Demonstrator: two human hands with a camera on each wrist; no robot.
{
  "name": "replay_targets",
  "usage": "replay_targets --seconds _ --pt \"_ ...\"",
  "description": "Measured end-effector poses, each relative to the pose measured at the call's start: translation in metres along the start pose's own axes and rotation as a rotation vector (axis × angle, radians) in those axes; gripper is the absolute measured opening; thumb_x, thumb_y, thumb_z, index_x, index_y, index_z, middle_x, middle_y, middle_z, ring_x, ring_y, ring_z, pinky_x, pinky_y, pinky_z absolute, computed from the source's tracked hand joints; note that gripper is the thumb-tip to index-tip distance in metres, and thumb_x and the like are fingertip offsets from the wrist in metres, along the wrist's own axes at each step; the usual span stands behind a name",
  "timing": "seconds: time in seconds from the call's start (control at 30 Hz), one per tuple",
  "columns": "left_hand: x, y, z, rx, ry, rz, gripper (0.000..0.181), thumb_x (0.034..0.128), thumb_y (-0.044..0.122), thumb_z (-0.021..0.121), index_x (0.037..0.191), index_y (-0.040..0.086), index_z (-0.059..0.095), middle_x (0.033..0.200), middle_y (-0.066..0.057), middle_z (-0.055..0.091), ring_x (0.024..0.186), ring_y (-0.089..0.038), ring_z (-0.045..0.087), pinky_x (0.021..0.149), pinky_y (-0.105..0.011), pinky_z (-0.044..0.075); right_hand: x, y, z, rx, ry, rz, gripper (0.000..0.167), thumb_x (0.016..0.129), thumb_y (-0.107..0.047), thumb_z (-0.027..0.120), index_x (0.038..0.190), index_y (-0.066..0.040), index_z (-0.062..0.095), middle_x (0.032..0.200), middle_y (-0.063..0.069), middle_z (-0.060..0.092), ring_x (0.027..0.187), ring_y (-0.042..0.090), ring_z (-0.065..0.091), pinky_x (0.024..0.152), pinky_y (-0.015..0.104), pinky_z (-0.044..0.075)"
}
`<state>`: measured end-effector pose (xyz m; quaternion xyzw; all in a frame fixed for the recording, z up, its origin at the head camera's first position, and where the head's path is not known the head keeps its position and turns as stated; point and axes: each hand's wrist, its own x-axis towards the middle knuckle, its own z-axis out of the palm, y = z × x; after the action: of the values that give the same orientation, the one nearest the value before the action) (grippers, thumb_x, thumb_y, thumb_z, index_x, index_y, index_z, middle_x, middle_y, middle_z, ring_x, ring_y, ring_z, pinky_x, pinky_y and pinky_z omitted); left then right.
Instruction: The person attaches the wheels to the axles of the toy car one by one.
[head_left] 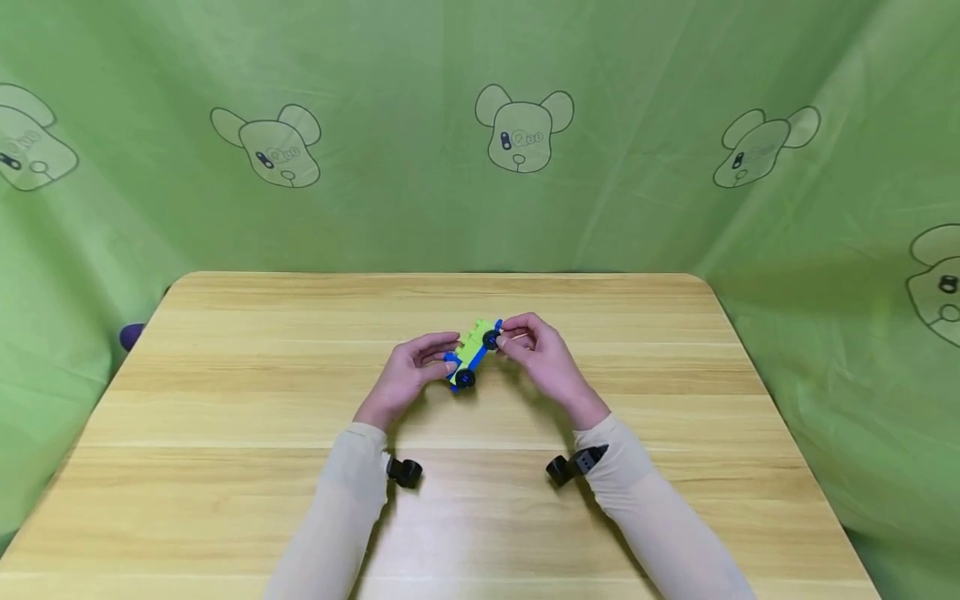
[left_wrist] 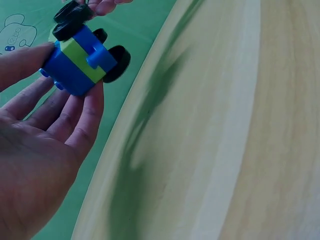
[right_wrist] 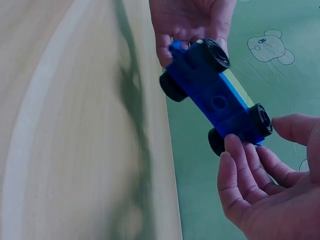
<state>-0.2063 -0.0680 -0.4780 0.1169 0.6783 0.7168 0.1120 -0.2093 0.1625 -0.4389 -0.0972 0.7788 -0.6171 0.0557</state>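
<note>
A small toy car built of blue and lime-green blocks (head_left: 474, 343), with black wheels, is held tilted above the table between both hands. My left hand (head_left: 401, 379) pinches its near end, thumb on one side and fingers on the other; the left wrist view shows the blue block (left_wrist: 70, 75) at that end in its grip. At the far end, my right hand (head_left: 551, 362) holds the car by a wheel. In the right wrist view the blue underside (right_wrist: 215, 102) is turned toward the camera, and the right fingertips (right_wrist: 232, 142) touch it.
A light wood table (head_left: 225, 467) lies under the hands. Behind it and at its sides hangs a green curtain (head_left: 405, 167) printed with bear heads. Black wrist cameras sit on both sleeves. A purple object (head_left: 131, 336) shows past the left table edge.
</note>
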Motion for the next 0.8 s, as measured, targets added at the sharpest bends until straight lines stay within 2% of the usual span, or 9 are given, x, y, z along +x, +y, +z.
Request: replay_targets --seconds 0.37,0.53,0.8 --pt "0.0 0.006 -0.004 0.073 -0.005 -0.057 0.038 0.089 0.004 0.07 0.127 0.002 0.065 0.124 -0.014 0.063 0.102 -0.024 0.062 0.089 -0.032 0.053 0.005 -0.003 -0.003 -0.026 -0.005 0.044 0.04 0.098 -0.009 0.059 0.131 0.009 0.048 0.12 0.023 0.056 0.101 0.04 0.06 0.094 0.053 0.049" --pt "0.001 0.009 -0.006 0.119 -0.043 -0.063 0.036 0.0893 0.006 0.071 0.125 0.004 0.067 0.127 -0.012 0.062 0.102 -0.025 0.061 0.088 -0.034 0.053 0.007 -0.003 -0.005 -0.077 -0.036 0.038 0.042 0.098 -0.006 0.059 0.134 0.013 0.048 0.124 0.027 0.056 0.101 0.036 0.06 0.093 0.051 0.05" --pt "0.004 0.013 -0.01 0.165 -0.088 -0.066 0.034 0.0888 0.004 0.071 0.123 0.007 0.069 0.126 -0.008 0.063 0.1 -0.026 0.063 0.084 -0.035 0.055 0.006 -0.001 -0.011 -0.167 -0.112 0.015 0.036 0.096 -0.013 0.065 0.127 0.004 0.06 0.114 0.018 0.062 0.091 0.025 0.06 0.084 0.047 0.051"
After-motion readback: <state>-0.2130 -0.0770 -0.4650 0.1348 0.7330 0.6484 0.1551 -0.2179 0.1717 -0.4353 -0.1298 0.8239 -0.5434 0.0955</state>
